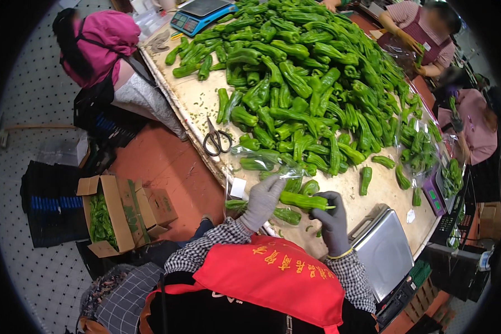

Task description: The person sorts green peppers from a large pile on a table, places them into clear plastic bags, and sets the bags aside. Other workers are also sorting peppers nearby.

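My left hand (pixel 262 202), in a light grey glove, pinches the rim of a clear plastic bag (pixel 290 171). Some green peppers show through or beside the bag film; which of them lie inside I cannot tell. A long green pepper (pixel 302 201) is held near its stem by my right hand (pixel 330 219), gloved in darker grey, with its blunt end towards the left hand. Beneath and around my hands are a few loose peppers (pixel 287 215). Past them rises a large heap of green peppers (pixel 300 83) on the pale tabletop (pixel 342 208).
Black-handled scissors (pixel 217 140) lie near the table's left edge. A steel-topped scale (pixel 384 250) stands at my right, a blue scale (pixel 200 16) at the far end. Co-workers (pixel 426 37) stand around the table. An open carton (pixel 112 213) of peppers sits at left.
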The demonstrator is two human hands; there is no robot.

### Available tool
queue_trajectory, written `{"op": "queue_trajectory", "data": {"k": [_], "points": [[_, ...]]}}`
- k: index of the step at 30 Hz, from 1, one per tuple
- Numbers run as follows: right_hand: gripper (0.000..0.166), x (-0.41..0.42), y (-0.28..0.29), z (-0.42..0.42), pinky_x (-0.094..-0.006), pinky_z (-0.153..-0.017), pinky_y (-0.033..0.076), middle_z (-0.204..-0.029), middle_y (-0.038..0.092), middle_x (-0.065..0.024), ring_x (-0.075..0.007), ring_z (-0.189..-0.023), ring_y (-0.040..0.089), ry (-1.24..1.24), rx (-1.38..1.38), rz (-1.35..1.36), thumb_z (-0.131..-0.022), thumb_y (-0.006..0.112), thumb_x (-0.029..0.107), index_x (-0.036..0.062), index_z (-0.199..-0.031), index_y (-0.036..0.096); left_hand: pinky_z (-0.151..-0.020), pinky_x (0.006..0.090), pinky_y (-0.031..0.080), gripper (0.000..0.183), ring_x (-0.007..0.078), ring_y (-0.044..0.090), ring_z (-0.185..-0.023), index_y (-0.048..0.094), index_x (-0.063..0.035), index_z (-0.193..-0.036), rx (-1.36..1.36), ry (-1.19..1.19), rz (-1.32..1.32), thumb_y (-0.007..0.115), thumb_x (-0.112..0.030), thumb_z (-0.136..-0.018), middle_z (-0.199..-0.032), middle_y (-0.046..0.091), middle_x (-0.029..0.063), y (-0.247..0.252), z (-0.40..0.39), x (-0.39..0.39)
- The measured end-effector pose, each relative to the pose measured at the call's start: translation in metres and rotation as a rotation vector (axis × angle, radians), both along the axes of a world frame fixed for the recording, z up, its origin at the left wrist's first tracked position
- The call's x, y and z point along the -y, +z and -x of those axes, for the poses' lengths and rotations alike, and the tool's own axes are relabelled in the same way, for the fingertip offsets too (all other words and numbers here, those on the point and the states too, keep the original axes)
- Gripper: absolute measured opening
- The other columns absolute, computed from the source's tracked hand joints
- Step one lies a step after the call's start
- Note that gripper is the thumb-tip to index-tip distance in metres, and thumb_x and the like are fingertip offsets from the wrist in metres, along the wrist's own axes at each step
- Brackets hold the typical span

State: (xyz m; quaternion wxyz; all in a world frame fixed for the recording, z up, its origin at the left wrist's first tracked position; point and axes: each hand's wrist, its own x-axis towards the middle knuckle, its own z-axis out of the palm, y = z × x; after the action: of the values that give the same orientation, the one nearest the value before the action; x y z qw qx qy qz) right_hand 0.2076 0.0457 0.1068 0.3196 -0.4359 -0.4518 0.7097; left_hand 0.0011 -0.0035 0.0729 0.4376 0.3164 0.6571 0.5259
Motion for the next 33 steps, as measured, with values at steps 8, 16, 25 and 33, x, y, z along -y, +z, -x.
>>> {"op": "queue_trajectory", "data": {"k": [8,16,25,33], "points": [[0.038,0.011,-0.073,0.07,-0.0345,-0.089,0.055,-0.116,0.062,-0.0116,-0.0211,-0.104,0.064,0.129,-0.256,0.141,-0.091,0.064,0.002,0.001,-0.126,0.05,-0.079,0.0263,0.053,0.026,0.0111,0.066,-0.087,0.069,0.0004,-0.119,-0.173,-0.088,-0.047,0.063,-0.014,-0.098,-0.096,0.074,0.0114,0.006,-0.017,0.015],[0.027,-0.021,-0.103,0.107,-0.0391,-0.088,0.054,-0.108,0.071,-0.0198,-0.0306,-0.097,0.07,0.684,0.564,-0.512,-0.095,0.064,0.019,0.0031,-0.116,0.068,-0.076,0.0271,0.053,0.022,0.0124,0.066,-0.084,0.07,-0.0003,-0.114,-0.067,0.047,-0.056,0.063,-0.015,-0.1,-0.094,0.074,0.0077,-0.008,0.013,0.017],[0.025,-0.11,0.0,0.071,-0.031,-0.074,0.055,-0.096,0.074,-0.0106,-0.0172,-0.079,0.069,0.384,0.343,-0.262,-0.096,0.066,0.022,0.0019,-0.11,0.073,-0.076,0.0289,0.05,0.026,0.0108,0.059,-0.082,0.07,0.0013,-0.113,0.001,0.052,0.105,0.063,-0.02,-0.099,-0.089,0.07,0.0037,-0.072,0.031,0.002],[0.036,-0.287,-0.019,0.1,-0.0445,-0.095,0.05,-0.128,0.064,-0.0163,-0.0347,-0.112,0.062,-0.014,0.967,-1.209,-0.085,0.064,0.003,0.0096,-0.121,0.066,-0.068,0.0301,0.048,0.026,0.0138,0.057,-0.072,0.071,0.0013,-0.105,-0.046,-0.045,0.205,0.064,-0.023,-0.098,-0.079,0.066,0.0074,-0.063,0.037,-0.009]]}}
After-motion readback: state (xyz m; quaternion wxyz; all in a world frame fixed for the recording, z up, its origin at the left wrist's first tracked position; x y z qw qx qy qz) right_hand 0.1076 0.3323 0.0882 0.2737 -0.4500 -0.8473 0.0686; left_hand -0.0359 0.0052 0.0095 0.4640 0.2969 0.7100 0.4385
